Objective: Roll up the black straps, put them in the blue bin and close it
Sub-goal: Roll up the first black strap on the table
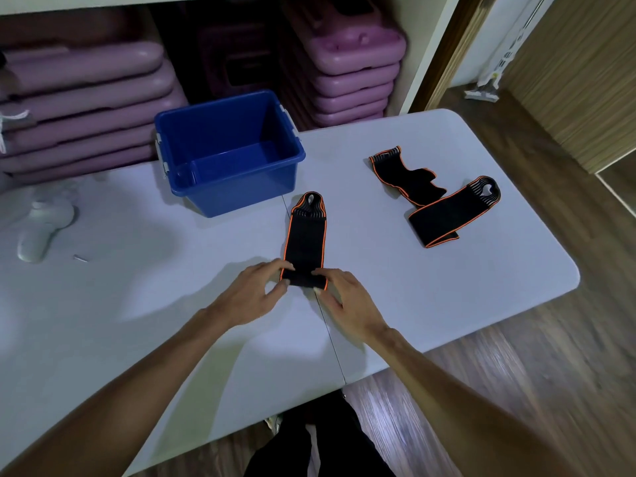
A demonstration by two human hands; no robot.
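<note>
Blue bin (192, 132) at 11 o'clock on the table (447, 270), open, empty, no lid visible. Loose strap (433, 197) at 2 o'clock, unrolled. Centre strap (304, 239) flat, near end curled. Left hand (254, 290), right hand (347, 301) pinching that curl. Rolling step; next, probably, tight even turns away.

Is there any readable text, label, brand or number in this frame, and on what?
None can be read.
Blue plastic bin: no label showing.
Black straps with orange edging: no print visible.
White upright object on the floor at far right: dark marks, too small and blurred to read.
</note>
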